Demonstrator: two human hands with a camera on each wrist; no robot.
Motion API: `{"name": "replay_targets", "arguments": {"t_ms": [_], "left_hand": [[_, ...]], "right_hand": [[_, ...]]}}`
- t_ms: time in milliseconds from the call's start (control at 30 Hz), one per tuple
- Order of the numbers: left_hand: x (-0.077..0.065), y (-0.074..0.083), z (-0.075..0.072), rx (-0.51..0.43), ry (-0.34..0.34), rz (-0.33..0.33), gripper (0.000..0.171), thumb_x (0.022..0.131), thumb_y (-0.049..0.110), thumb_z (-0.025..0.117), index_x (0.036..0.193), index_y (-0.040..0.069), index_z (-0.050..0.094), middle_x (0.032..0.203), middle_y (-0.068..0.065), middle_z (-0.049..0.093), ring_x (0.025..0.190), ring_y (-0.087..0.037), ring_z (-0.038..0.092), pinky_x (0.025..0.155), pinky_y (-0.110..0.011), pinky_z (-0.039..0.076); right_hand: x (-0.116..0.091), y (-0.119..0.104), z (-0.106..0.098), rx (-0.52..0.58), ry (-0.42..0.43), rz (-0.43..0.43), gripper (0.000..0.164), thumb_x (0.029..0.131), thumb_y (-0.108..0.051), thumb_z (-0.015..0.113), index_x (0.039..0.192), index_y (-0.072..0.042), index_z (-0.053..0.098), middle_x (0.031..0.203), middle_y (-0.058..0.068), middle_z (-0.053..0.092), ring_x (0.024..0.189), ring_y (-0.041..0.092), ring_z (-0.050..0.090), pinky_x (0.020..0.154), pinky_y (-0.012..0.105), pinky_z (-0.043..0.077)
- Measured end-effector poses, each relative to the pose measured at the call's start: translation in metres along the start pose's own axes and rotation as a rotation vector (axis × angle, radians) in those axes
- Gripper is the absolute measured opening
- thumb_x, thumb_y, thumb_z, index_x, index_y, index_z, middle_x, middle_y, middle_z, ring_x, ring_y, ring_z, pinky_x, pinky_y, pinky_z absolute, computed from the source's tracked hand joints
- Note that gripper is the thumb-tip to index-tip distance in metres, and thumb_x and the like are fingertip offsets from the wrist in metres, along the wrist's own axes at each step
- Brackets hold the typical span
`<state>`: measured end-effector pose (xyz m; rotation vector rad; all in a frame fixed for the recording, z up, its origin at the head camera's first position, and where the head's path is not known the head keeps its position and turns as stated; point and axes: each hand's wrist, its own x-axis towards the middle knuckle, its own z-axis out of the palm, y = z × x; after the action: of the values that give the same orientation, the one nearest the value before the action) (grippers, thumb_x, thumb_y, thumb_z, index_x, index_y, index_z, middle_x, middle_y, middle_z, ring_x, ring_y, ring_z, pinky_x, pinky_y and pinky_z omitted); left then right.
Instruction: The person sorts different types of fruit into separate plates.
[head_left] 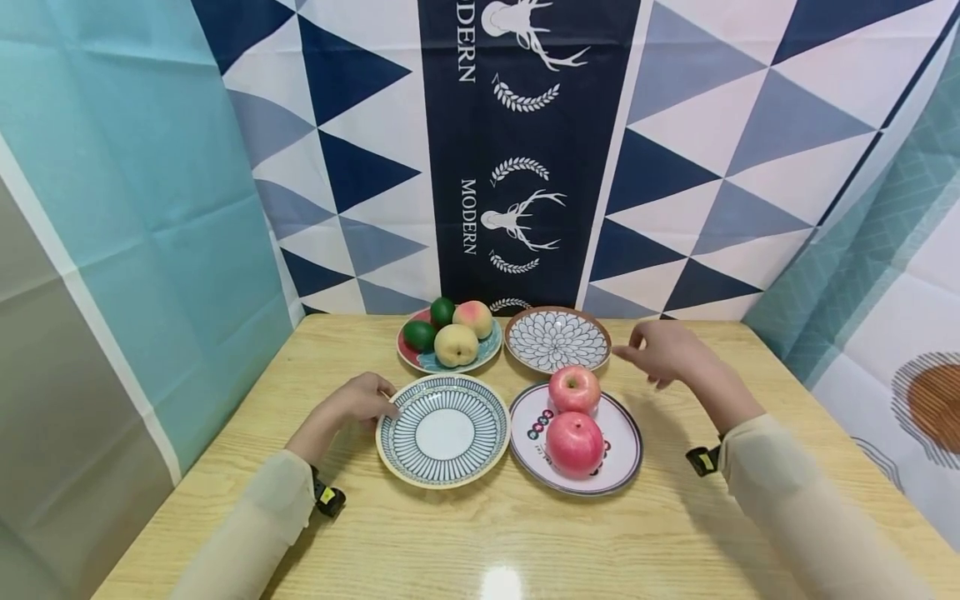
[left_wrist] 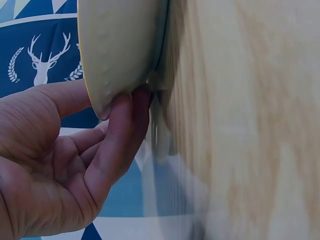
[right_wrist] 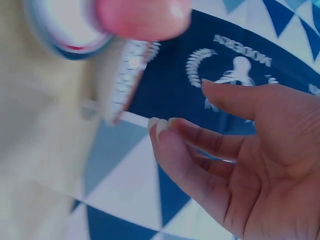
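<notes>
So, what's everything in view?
Table: one, pale wood, centre
Striped dish: one, blue-white, front left
Rimmed plate: one, white, front right
Apple: one, pink-red, rimmed plate
Round fruit: one, red, rimmed plate
Petal plate: one, white, back right
Painted plate: one, red-blue, back left
Peach: one, pink-yellow, painted plate
Pear-like fruit: one, yellow, same plate
Oval fruits: two, green, same plate
Backdrop: one, blue-white, behind table
Side cloths: two, partly teal, either side
Wrist devices: two, black, at wrists
Sleeves: two, cream, on arms
Left hand: one, pinching striped dish
Right hand: one, beside petal plate
</notes>
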<state>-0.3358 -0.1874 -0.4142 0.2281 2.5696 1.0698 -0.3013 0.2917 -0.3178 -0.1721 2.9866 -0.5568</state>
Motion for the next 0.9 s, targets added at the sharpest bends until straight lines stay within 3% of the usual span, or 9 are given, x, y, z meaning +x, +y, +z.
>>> {"name": "replay_targets", "arguments": {"t_ms": [167,333,433,633,900], "left_hand": [[0.001,0.000,-0.003,0.007,-0.008,-0.015,0.036,0.091,0.008,0.078,0.123,-0.007,0.070,0.099,-0.011,0.073,0.075,-0.016,0.069,0.066,-0.030,0.060],[0.002,0.002,-0.005,0.005,-0.013,-0.024,0.039,0.092,0.008,0.077,0.126,-0.007,0.069,0.099,-0.011,0.073,0.073,-0.016,0.068,0.065,-0.030,0.059],[0.002,0.001,-0.006,0.006,-0.016,-0.027,0.039,0.092,0.009,0.077,0.126,-0.007,0.069,0.097,-0.011,0.073,0.073,-0.015,0.068,0.065,-0.030,0.060],[0.000,-0.001,-0.006,-0.003,-0.017,-0.023,0.037,0.091,0.007,0.077,0.124,-0.008,0.070,0.097,-0.012,0.073,0.075,-0.016,0.068,0.066,-0.031,0.061],[0.002,-0.004,-0.002,-0.010,0.002,-0.004,0.034,0.089,0.009,0.078,0.120,-0.005,0.072,0.094,-0.009,0.074,0.072,-0.015,0.067,0.064,-0.029,0.059]], "right_hand": [[0.009,-0.028,-0.019,-0.025,0.154,-0.095,0.042,0.104,-0.036,0.065,0.114,0.004,0.064,0.087,0.015,0.072,0.062,0.020,0.069,0.058,0.036,0.058],[0.024,-0.067,-0.026,-0.073,0.248,-0.228,0.040,0.104,-0.034,0.065,0.124,0.001,0.066,0.101,0.015,0.075,0.081,0.025,0.069,0.073,0.046,0.057],[0.036,-0.090,-0.025,-0.072,0.266,-0.282,0.040,0.104,-0.032,0.065,0.129,-0.001,0.065,0.102,0.014,0.074,0.089,0.030,0.068,0.080,0.050,0.055],[0.059,-0.139,-0.015,-0.078,0.239,-0.331,0.040,0.104,-0.033,0.066,0.130,-0.003,0.064,0.100,0.012,0.072,0.091,0.029,0.067,0.084,0.048,0.054],[0.089,-0.185,0.007,-0.172,0.195,-0.383,0.040,0.103,-0.032,0.065,0.130,-0.002,0.063,0.121,0.017,0.070,0.106,0.032,0.066,0.096,0.049,0.054]]}}
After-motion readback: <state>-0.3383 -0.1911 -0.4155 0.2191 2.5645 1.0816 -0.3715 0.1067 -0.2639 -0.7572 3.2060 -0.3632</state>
